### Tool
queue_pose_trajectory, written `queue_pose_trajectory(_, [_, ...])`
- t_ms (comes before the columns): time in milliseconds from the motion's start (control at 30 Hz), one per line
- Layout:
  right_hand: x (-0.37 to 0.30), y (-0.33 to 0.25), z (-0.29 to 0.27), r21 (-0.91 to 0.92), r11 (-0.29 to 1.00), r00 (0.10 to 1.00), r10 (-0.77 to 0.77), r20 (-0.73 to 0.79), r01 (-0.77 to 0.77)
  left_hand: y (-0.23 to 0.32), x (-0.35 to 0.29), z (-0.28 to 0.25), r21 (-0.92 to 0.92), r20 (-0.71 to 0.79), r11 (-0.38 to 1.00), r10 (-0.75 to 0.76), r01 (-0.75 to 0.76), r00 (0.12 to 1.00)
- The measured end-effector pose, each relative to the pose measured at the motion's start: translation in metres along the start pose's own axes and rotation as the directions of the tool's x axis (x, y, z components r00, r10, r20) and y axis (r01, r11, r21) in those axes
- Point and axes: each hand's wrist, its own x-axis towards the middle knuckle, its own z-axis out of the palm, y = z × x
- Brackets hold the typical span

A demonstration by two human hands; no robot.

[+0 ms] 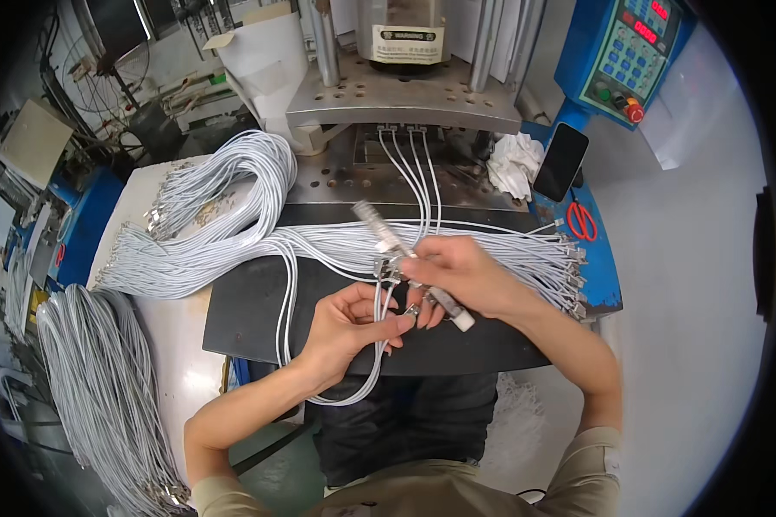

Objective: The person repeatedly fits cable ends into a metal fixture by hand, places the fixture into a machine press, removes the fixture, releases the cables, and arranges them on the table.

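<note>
My left hand (347, 334) is closed round a few white cables (378, 362), whose metal connectors (390, 267) stick up from the fingers. In my right hand (459, 269) lies a slim, clear, pen-like tool (376, 226) with a white tip at its lower end, slanting across the palm. The right fingers also reach down to the connectors, close beside the left thumb; what they pinch there is partly hidden. Behind both hands, a thick bundle of white cables (319, 244) runs across the black work board (248, 297), its connector ends fanned out to the right.
Ahead stands a metal press (405, 95) with several cables seated in its lower die. A coiled cable bundle (263, 177) lies at left; a grey one (99, 379) hangs nearer. At right are crumpled white tissue (516, 165), a phone (561, 162), red-handled scissors (581, 221) and a control box (627, 60).
</note>
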Motion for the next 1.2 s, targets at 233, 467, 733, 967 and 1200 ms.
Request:
queue_pose_trajectory(233, [0.003, 0.020, 0.020, -0.015, 1.000, 0.999, -0.020, -0.040, 0.019, 0.000, 0.006, 0.008, -0.021, -0.080, 0.999, 0.029, -0.030, 0.996])
queue_pose_trajectory(467, [-0.008, 0.017, 0.014, 0.097, 0.995, 0.997, -0.016, -0.079, 0.024, 0.000, 0.003, 0.000, 0.080, -0.109, 0.992, 0.109, -0.101, 0.988])
queue_pose_trajectory(733, [-0.011, 0.019, 0.002, 0.069, 0.993, 0.985, -0.088, -0.146, 0.099, 0.006, -0.003, 0.009, 0.219, -0.095, 0.975, -0.014, 0.035, 0.995])
queue_pose_trajectory(967, [-0.010, 0.022, 0.003, 0.036, 0.999, 0.998, -0.031, -0.049, 0.033, 0.003, 0.000, 0.004, 0.271, 0.031, 0.963, -0.012, 0.003, 0.999])
queue_pose_trajectory(1200, [-0.012, 0.020, 0.012, -0.025, 0.999, 0.995, 0.027, 0.097, -0.025, 0.025, 0.010, -0.010, 0.298, 0.206, 0.940, -0.235, 0.168, 0.950])
